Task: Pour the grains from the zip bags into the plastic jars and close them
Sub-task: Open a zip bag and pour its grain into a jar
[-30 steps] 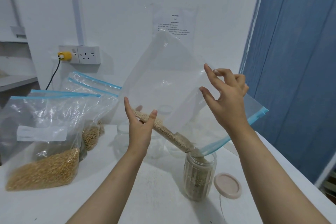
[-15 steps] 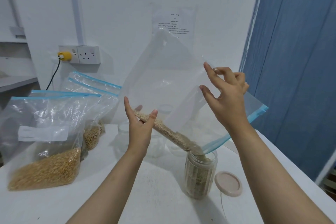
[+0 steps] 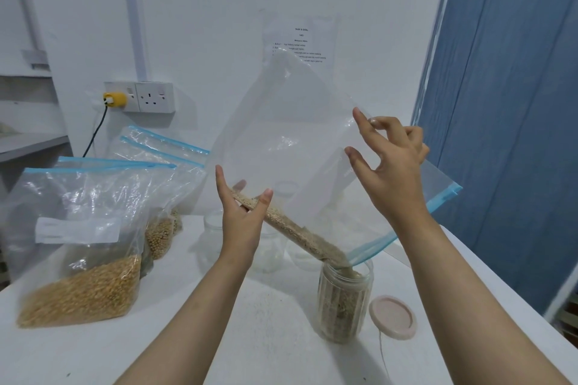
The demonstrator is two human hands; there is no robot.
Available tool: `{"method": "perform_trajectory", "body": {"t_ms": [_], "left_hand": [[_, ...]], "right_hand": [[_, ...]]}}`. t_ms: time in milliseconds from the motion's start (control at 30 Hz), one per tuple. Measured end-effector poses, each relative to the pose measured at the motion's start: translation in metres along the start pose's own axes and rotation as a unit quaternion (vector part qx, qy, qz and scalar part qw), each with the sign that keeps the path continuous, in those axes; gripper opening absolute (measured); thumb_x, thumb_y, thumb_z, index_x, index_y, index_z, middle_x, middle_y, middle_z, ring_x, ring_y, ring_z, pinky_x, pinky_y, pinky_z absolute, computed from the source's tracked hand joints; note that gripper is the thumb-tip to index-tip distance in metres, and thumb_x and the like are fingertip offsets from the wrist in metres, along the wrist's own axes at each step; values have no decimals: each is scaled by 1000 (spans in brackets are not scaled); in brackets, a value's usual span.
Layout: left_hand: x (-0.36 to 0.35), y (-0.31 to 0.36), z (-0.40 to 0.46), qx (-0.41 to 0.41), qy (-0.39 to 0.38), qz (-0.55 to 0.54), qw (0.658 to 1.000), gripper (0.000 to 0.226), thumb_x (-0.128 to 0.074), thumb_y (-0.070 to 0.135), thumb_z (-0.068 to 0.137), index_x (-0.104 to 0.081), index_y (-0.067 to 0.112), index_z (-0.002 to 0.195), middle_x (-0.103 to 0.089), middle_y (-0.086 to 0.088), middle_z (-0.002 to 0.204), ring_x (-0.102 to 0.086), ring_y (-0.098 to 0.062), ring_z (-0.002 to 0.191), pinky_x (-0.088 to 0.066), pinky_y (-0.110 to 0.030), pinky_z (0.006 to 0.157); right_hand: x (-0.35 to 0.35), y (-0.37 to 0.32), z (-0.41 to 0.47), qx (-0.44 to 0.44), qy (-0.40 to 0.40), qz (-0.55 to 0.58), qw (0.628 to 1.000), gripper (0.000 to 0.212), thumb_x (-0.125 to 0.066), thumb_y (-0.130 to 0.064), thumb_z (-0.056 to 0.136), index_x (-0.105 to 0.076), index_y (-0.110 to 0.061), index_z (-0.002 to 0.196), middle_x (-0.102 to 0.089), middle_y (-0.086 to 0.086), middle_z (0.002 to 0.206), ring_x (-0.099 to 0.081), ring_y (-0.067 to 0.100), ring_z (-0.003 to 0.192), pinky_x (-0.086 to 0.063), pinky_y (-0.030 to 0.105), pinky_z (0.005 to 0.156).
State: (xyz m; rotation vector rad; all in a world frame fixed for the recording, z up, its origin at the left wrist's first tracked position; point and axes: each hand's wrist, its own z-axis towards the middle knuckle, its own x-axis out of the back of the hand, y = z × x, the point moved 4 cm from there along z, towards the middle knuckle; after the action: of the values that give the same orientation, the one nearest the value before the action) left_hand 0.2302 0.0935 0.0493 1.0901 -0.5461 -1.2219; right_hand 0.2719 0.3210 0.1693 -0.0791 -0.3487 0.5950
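Large clear zip bag with blue seal strip was tilted in the air above the white surface, its open blue-edged mouth down at the lower right, right over the ribbed clear plastic jar. Pale beige grains ran in a narrow band along the bag's low fold and dropped into the jar mouth; jar nearly full. Left hand held the bag's lower edge from below, grip narrow, thumb and fingers curled round the fold with the grains. Right hand held the bag's upper right side, thumb and forefinger pinching the film, other fingers loosely spread. Round beige lid lay flat on the surface just right of the jar, apart from it. Empty clear jars stood behind the left hand, partly seen through the bag. At left stood a clear zip bag of yellow grains, white label on front, and behind it more zip bags, one holding round tan beans. White wall socket with yellow plug on the wall; printed sheet taped above the bag
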Motion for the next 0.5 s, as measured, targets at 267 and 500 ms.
{"method": "perform_trajectory", "body": {"t_ms": [267,500], "left_hand": [[2,1,-1,-1,3,3,1000,96,-76,30,85,-7,74,136,-47,6,136,-58,-24,121,-44,-52,107],[2,3,-4,-2,0,4,1000,96,-77,31,84,-7,77,130,-46,7,138,-59,-19,120,-43,-51,108]], "right_hand": [[0,-2,0,-2,-2,1,1000,50,-62,-29,91,-55,-27,140,-58,2,120,-33,17,106,-23,39,87],[1,0,-1,-5,-3,5,1000,51,-62,-31,91,-53,-29,141,-57,1,121,-33,16,106,-22,38,87]]}}
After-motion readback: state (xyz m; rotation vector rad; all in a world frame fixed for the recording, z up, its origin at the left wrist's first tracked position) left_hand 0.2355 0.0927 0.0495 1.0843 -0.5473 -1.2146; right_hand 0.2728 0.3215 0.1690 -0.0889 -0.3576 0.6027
